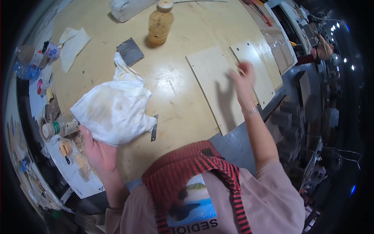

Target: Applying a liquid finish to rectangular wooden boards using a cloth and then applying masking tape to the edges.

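1. Leftmost, beyond the left hand [97,150]: a small capped jar [52,128] on its side and loose clutter on a paper-covered side surface [83,183], kept off the main work area.
2. Left hand grips a bunched white rag [113,109] from below, fingers closed into its folds. Cloth is soft, crumpled, stained yellowish; wadded so it presents a pad to the surface.
3. Just right of the rag: a thin dark metal blade [154,128], flat on the plywood tabletop [175,89]. Beyond the rag: a grey rectangular block [129,51] and a plastic bottle [160,23] of amber liquid, upright, cap on, within reach.
4. Between the hands: a pale wooden panel [216,85], flat, matte, fine grain, overhanging the table edge.
5. Right hand [243,76], well apart from the left, motion-blurred; fingers spread over the seam between that panel and a second panel [255,70] beside it. Holds nothing; cannot tell if it presses down.
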Demonstrator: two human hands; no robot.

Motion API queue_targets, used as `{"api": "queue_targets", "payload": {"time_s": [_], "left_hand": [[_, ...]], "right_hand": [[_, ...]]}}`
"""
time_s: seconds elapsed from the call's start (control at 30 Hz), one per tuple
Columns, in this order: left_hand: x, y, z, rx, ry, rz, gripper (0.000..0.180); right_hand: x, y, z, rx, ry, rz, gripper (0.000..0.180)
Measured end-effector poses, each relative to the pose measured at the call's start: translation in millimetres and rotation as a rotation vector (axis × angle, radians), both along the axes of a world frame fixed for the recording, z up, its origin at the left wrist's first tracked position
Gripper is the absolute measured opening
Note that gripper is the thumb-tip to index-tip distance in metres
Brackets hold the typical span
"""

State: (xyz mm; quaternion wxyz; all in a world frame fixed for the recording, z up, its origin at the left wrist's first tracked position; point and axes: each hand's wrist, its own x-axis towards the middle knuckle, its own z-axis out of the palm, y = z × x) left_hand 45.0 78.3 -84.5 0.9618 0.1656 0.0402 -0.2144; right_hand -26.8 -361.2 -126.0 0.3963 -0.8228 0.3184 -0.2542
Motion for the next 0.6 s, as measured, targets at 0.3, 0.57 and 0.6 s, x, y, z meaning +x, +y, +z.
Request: {"api": "queue_targets", "payload": {"time_s": [0.3,0.57,0.6], "left_hand": [[10.4,-79.5,20.8,-0.019,-0.024,-0.317,0.047],[-21.2,-169.2,19.8,0.326,-0.022,-0.476,0.049],[-25.1,-178.6,21.8,0.335,-0.049,-0.508,0.050]], "right_hand": [[-228.5,34.2,-69.1,1.401,-0.195,-0.462,0.026],[-182.1,52.0,-31.9,1.279,-0.517,-0.292,0.042],[-183.3,50.0,-28.4,1.156,-0.465,-0.203,0.050]]}}
